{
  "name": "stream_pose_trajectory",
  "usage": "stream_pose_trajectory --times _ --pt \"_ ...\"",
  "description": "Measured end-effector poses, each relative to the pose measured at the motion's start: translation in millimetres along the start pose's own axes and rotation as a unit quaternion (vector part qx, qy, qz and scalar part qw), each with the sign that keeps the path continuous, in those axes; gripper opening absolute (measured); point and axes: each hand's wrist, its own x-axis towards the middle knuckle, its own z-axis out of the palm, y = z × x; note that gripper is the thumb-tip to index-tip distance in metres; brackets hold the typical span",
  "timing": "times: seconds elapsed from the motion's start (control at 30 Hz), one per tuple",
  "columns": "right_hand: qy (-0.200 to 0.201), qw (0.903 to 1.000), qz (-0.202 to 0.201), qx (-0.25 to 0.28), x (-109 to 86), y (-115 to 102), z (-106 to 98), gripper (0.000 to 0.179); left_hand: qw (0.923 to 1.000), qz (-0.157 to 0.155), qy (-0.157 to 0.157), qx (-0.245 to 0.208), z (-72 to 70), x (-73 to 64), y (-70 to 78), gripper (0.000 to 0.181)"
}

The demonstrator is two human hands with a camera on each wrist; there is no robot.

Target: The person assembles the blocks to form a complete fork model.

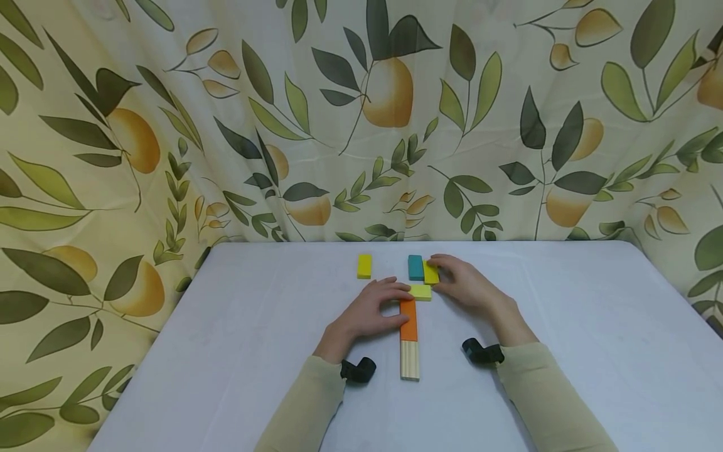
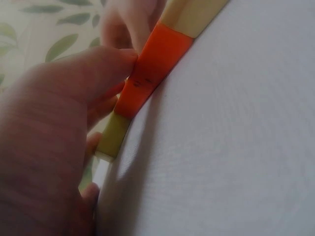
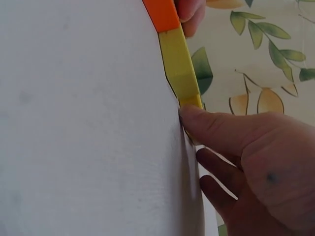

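My right hand (image 1: 465,285) pinches a yellow block (image 1: 431,274) between thumb and fingers at its right side and near end. That block lies beside a teal block (image 1: 415,268). A pale yellow-green block (image 1: 421,292) lies crosswise just nearer, at the far end of an orange block (image 1: 408,321). On the left, my left hand (image 1: 377,306) rests its thumb against the orange block's side. Its other fingers reach along to the pale yellow-green block. In the left wrist view the thumb touches the orange block (image 2: 157,64).
Plain wooden strips (image 1: 410,361) lie side by side, in line with the orange block's near end. Apart at the back left lies another yellow block (image 1: 364,266). All are on a white-covered table (image 1: 226,351), with a leaf-and-fruit patterned curtain (image 1: 480,157) behind it.
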Motion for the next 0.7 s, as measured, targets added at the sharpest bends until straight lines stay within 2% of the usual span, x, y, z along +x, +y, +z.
stream_pose_trajectory --times 0.27,0.7 --pt "0.009 0.9988 0.016 0.045 -3.2 7.7 -4.5 0.054 1.0000 -0.003 -0.001 0.000 0.3 0.4 -0.4 0.038" --pt "0.018 0.9972 0.041 0.060 -0.7 6.8 -4.6 0.048 1.0000 -0.001 -0.001 0.004 0.9 0.2 -1.2 0.039"
